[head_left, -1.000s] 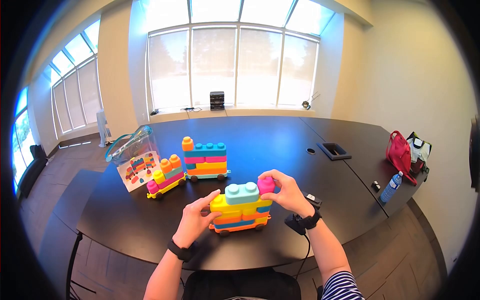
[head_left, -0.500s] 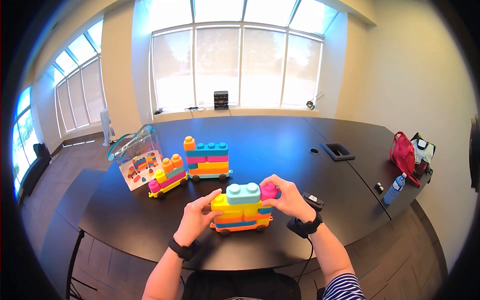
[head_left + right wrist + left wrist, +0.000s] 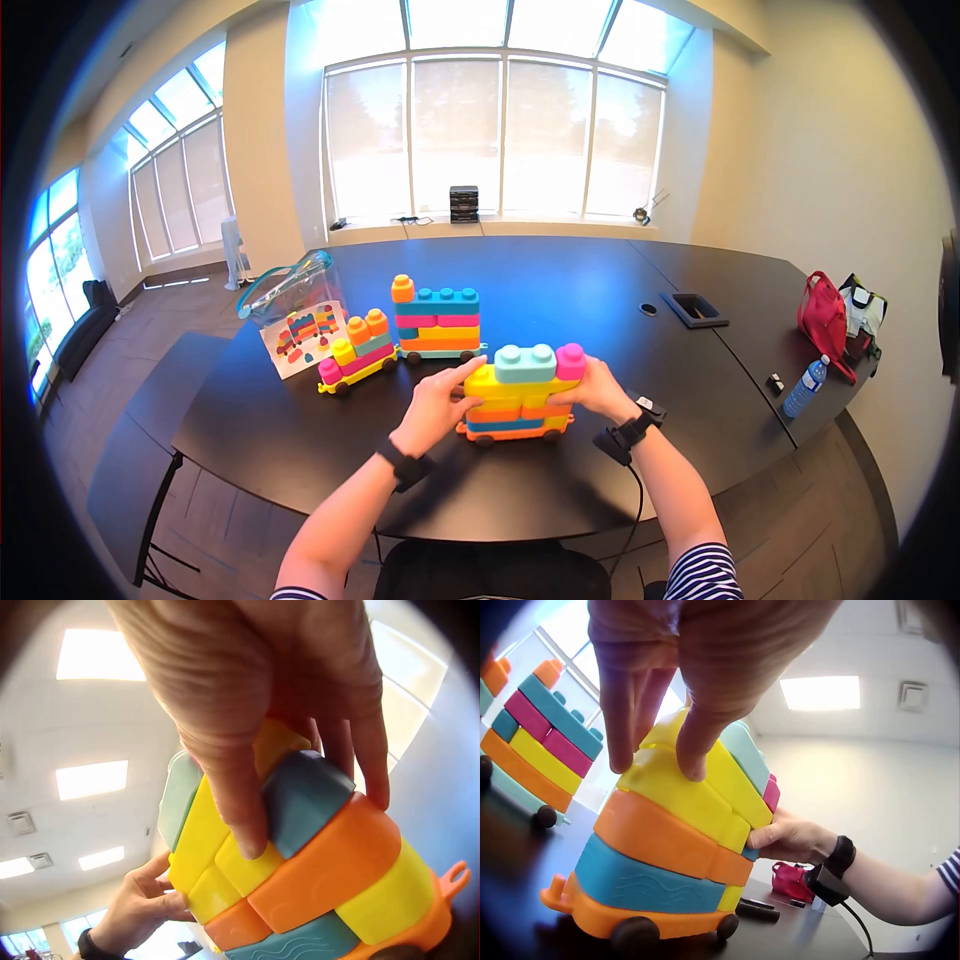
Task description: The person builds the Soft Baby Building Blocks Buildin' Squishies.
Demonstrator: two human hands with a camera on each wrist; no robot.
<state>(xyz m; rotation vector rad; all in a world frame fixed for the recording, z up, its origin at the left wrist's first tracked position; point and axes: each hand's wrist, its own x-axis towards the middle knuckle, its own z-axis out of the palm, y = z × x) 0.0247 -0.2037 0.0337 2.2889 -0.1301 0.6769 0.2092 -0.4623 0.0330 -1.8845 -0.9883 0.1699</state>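
Note:
A toy train wagon [image 3: 508, 408] built of big blocks stands between my hands near the front of the table. It has an orange wheeled base with blue, orange and yellow blocks above. On its top sit a mint block [image 3: 525, 366] and, at the right end, a pink block [image 3: 571, 362]. My left hand [image 3: 432, 408] grips the wagon's left end, thumb on the near side and fingers behind. My right hand [image 3: 602, 390] holds the right end below the pink block. In the right wrist view its thumb presses a yellow block [image 3: 247, 866] beside a dark blue block [image 3: 307, 799].
Behind on the left stand a taller block wagon [image 3: 438, 322] and a smaller block train piece [image 3: 358, 358]. Farther left are a picture card [image 3: 305, 340] and a clear bag [image 3: 300, 285]. A water bottle [image 3: 806, 388] and a red bag [image 3: 826, 320] are at the right.
My right hand has moved from the pink block down to the wagon's right end. The wagon has shifted slightly away from the near edge, both hands on it. The head view has turned left.

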